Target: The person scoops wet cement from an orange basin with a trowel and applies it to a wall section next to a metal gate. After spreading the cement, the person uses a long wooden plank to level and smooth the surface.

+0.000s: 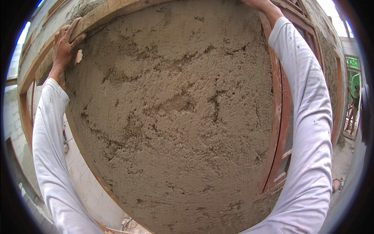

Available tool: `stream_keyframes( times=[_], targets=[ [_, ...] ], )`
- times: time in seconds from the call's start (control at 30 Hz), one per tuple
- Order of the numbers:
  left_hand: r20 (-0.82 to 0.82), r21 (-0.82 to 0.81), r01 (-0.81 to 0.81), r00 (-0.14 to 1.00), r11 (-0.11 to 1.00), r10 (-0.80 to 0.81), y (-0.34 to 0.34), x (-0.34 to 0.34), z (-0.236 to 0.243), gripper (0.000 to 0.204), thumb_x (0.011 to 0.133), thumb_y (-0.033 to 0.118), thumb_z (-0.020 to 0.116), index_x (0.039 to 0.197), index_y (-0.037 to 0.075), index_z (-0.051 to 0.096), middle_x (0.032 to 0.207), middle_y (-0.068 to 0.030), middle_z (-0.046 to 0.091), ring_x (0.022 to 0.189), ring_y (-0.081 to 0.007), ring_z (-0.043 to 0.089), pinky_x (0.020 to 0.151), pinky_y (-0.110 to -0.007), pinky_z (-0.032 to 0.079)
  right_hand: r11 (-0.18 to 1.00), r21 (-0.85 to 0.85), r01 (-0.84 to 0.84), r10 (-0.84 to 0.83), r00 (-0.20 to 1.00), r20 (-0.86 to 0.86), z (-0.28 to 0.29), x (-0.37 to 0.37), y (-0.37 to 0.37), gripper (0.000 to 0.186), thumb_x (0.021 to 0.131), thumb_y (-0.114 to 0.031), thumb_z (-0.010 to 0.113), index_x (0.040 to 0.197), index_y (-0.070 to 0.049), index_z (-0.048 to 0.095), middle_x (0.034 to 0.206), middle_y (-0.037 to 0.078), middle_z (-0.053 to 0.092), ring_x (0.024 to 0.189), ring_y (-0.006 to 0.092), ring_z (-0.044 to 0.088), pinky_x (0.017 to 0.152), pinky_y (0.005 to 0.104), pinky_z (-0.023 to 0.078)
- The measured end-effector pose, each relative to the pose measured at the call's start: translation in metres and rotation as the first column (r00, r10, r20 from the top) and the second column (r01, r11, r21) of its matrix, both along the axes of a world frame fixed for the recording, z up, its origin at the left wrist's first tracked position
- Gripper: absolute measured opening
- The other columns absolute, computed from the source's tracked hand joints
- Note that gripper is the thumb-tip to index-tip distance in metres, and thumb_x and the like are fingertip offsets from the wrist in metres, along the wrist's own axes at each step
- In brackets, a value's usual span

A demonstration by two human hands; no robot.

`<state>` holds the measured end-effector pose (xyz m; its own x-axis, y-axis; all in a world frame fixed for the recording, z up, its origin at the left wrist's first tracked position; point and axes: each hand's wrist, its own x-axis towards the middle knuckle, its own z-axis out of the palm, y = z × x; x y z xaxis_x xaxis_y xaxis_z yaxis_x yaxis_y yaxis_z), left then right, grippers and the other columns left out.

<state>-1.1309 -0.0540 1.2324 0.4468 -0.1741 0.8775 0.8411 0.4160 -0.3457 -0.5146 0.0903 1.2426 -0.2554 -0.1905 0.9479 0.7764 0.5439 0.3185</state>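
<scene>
Wet plaster wall [171, 117] fills view, between wooden frames. Left hand [66, 45] grips wooden straightedge [97, 17] at upper left; board runs left-right across top. Right hand [257, 4] at top edge, mostly hidden; grip unclear.

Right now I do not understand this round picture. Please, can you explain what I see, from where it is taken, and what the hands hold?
The camera sits on a person's head, and its fisheye lens bends straight edges. No machine is here: two bare hands in white sleeves reach up. Between them is a wall patch of rough wet plaster, bordered by a reddish wooden frame. The left hand grips a long wooden board laid across the top of the plaster. The right hand is mostly cut off at the top edge, so its grip is unclear. Another person stands far right.
</scene>
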Motion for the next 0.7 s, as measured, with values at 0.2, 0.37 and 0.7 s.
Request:
stream_keyframes(
  times=[0.2, 0.37, 0.7],
  targets=[
    [-0.015, -0.082, -0.01, 1.0, 0.997, 0.009, -0.021, 0.003, -0.172, 0.088, 0.087, 0.079, 0.065, 0.161, 0.034, 0.052, 0.137, -0.0059, 0.057, 0.129, -0.0314, 0.051, 0.116, -0.049, 0.04, 0.932, 0.171, 0.321, -0.325, 0.946, -0.004, -0.131, 0.017, 0.076, 0.078, 0.095, -0.066, 0.065, 0.164, -0.035, 0.045, 0.161, 0.003, 0.05, 0.152, 0.0311, 0.042, 0.126, 0.0585, 0.037],
    [0.013, -0.158, 0.07, 0.998, 0.985, -0.069, -0.03, 0.03, -0.336, 0.097, 0.079, 0.084, 0.063, 0.149, 0.018, 0.06, 0.132, -0.0081, 0.057, 0.127, -0.0319, 0.051, 0.113, -0.051, 0.039, 0.953, -0.058, 0.297, -0.296, 0.955, 0.022, -0.328, 0.02, 0.016, 0.079, 0.087, -0.051, 0.077, 0.16, -0.034, 0.049, 0.157, 0.002, 0.051, 0.149, 0.029, 0.045, 0.123, 0.0556, 0.04],
    [0.307, -0.356, 0.228, 0.944, 0.906, -0.118, -0.126, 0.106, -0.633, 0.086, 0.091, 0.086, 0.047, 0.135, 0.015, 0.069, 0.118, -0.0081, 0.056, 0.12, -0.0313, 0.052, 0.11, -0.058, 0.039, 0.888, -0.405, 0.217, -0.248, 0.969, -0.024, -0.596, 0.069, -0.103, 0.084, 0.089, -0.025, 0.081, 0.163, -0.018, 0.043, 0.168, 0.011, 0.037, 0.158, 0.0356, 0.031, 0.133, 0.0592, 0.023]
  ],
)
